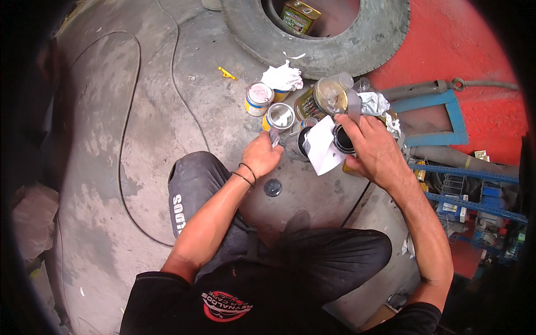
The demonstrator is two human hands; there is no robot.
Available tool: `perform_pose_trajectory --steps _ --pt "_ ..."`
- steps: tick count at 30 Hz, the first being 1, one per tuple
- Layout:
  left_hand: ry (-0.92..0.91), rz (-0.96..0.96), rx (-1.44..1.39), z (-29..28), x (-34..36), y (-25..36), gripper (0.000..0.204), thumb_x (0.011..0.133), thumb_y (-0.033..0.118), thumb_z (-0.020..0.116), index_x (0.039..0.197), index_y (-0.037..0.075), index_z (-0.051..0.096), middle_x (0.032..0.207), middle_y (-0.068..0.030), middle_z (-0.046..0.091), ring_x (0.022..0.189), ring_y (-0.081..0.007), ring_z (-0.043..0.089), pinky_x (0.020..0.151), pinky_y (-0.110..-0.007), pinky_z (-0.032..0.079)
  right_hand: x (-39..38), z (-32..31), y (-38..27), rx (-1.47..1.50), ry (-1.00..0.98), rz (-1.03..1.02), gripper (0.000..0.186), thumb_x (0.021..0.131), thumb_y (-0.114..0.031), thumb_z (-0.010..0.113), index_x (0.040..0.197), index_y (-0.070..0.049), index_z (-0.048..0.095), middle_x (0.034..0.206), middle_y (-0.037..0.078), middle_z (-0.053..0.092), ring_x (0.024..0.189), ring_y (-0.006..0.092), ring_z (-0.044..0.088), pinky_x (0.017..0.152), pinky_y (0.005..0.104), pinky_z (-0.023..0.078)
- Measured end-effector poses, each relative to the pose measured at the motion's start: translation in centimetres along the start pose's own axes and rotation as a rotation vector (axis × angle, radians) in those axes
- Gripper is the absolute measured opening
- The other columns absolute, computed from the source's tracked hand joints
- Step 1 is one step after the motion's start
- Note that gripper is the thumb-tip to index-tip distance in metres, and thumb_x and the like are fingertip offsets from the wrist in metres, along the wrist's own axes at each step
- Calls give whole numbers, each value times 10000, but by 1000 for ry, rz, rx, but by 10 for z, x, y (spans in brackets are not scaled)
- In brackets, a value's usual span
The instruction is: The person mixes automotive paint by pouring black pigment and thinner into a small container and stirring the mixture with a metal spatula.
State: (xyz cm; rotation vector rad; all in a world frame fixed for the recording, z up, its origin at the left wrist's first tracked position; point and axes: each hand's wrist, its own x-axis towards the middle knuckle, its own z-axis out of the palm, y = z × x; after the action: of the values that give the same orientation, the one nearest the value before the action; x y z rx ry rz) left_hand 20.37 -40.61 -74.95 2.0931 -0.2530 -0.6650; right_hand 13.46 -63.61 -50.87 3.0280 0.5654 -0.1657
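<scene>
My right hand (373,146) is wrapped around a small open can (344,139) with black inside. A sheet of white paper (325,148) lies against the can's left side, over part of a clear cup (295,146) with something dark in it. Close to that cup, my left hand (262,156) is closed, with a small greyish piece (274,137) showing at its fingertips; I cannot make out what it is. Just beyond stand an open-looking can with a silvery top (280,116), a lidded can (259,99) and a large tin (329,97) with clear cups on it.
A tyre (312,61) lies at the back, with a rectangular tin (299,18) inside its ring. Crumpled white paper (283,76) sits by the cans. A round dark lid (273,187) is on the floor near my knees. A hose (121,151) curves along the left. A blue metal frame (455,120) stands right.
</scene>
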Motion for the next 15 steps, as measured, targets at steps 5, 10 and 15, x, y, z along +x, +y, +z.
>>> perform_pose_trajectory --steps 5,10,15 --pt "-28 52 -49 2 7 -1 524 949 347 700 1289 -48 653 1071 -299 777 1065 -483 763 936 -555 575 8 -17 -12 -144 -91 -46 1003 693 -117 966 1592 -64 523 1347 144 651 1191 357 657 1075 463 564" --pt "-44 44 -54 9 13 1 491 928 349 723 1207 -52 678 1059 -300 775 1064 -478 760 926 -551 573 12 -35 -18 -195 -177 -13 1012 677 -100 973 1579 -40 518 1342 141 647 1170 364 661 1063 470 573" --pt "-74 50 -47 10 16 2 502 921 363 728 1183 -63 689 1077 -315 779 1070 -485 759 937 -546 576 13 -44 -17 -244 -174 -34 969 682 -124 972 1550 -40 550 1287 130 660 1144 347 685 1027 466 599"
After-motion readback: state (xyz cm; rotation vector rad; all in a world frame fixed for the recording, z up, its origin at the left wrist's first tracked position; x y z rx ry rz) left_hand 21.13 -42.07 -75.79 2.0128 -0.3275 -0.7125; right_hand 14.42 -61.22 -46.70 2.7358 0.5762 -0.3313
